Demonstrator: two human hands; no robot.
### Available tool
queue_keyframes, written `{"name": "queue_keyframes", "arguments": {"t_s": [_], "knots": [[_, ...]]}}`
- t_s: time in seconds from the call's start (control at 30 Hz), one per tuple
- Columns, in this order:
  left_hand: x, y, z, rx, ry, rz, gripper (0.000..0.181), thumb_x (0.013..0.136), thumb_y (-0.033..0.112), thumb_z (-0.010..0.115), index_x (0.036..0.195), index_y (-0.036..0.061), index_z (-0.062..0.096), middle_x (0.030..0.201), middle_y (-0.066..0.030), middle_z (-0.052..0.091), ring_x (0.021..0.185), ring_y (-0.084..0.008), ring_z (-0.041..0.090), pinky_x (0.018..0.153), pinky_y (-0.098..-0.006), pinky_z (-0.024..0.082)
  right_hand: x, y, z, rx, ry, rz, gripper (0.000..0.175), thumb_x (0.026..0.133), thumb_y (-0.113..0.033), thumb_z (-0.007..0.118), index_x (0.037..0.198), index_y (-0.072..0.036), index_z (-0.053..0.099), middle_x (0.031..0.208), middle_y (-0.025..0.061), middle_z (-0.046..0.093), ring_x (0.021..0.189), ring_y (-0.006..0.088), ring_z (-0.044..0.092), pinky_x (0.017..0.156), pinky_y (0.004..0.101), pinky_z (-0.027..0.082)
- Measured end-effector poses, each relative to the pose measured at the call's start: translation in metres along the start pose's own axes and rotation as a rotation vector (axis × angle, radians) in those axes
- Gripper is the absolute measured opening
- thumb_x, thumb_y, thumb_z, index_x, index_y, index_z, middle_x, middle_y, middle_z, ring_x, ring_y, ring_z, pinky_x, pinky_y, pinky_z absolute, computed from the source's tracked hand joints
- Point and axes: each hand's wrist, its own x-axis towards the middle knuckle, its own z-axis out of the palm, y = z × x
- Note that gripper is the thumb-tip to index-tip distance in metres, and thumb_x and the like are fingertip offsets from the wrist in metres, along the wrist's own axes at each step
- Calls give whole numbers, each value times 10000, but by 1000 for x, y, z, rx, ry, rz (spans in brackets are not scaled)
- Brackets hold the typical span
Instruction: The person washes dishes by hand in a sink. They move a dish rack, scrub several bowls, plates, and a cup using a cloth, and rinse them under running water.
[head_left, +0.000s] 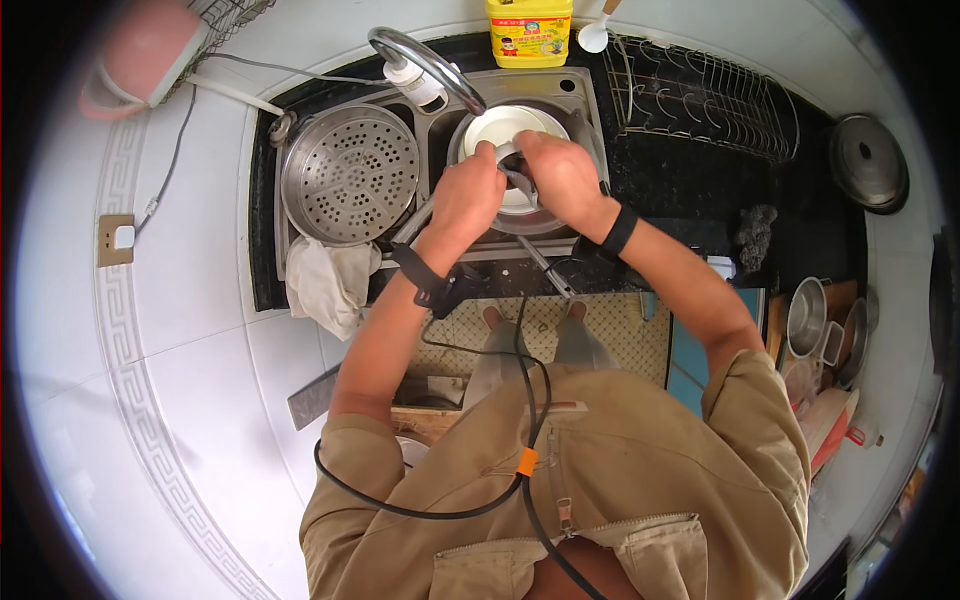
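Both my hands are over the right basin of a steel double sink (581, 75), close below the chrome faucet (442, 66). My left hand (472, 191) and my right hand (561, 176) grip a small greyish item (517, 180) between them; its kind is not clear, and the fingers hide part of it. Beneath it, white dishes (499, 124) sit in a round metal pan (551, 116) in the basin. A round perforated steel steamer tray (352, 172) covers most of the left basin.
A whitish cloth (326, 281) drapes over the sink's front left corner. Behind the sink stands a yellow jug (529, 37). A wire dish rack (705, 94), a dark scourer (756, 236) and a pot lid (868, 161) are to the right. A black cable (523, 360) hangs before me.
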Motion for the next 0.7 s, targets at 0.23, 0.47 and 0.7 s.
{"name": "queue_keyframes", "arguments": {"t_s": [0.23,0.47,0.7], "knots": [[11,-12,-3,26,-58,4,199,858,144,498,947,-31,528,781,-265,631,755,-439,619,673,-524,479,26,7,-2,-299,93,-425,75,714,-150,621,764,-98,602,726,89,616,696,242,636,563,359,509],[18,-2,12,-69,245,-80,157,885,108,467,947,-30,507,769,-283,605,776,-470,587,689,-545,439,11,-9,37,317,201,542,270,851,-198,612,769,57,579,776,233,644,714,428,610,656,492,465],[12,-9,20,31,174,-21,143,869,110,497,940,-14,506,778,-256,625,734,-447,609,631,-531,464,4,-2,50,494,-9,745,272,837,-167,591,912,93,609,914,306,631,880,441,613,764,468,480]]}}
